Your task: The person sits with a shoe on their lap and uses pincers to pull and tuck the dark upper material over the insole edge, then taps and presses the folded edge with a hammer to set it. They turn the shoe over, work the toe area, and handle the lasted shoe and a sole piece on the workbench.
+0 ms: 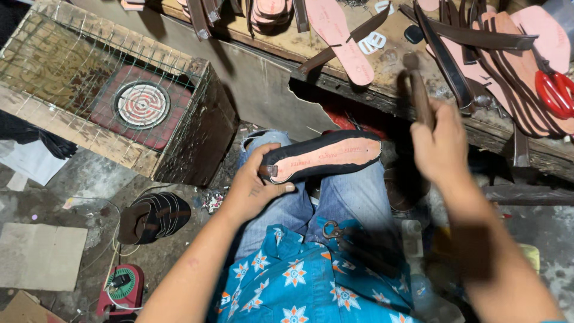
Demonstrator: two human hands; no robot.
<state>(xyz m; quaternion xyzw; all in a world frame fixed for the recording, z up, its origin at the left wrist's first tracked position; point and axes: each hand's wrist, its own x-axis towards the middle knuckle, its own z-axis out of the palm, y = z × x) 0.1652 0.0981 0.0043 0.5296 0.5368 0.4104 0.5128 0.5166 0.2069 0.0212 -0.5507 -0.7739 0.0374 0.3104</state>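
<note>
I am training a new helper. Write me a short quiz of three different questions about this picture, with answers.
1. True or false: the left hand holds the sandal sole on the lap.
2. What does the right hand grip?
A. scissors
B. hammer
C. brush
3. Fill in: the red scissors lie on the ____.

Key:
1. True; it grips the heel end.
2. B, the hammer, raised and blurred.
3. Workbench, at the far right.
</note>
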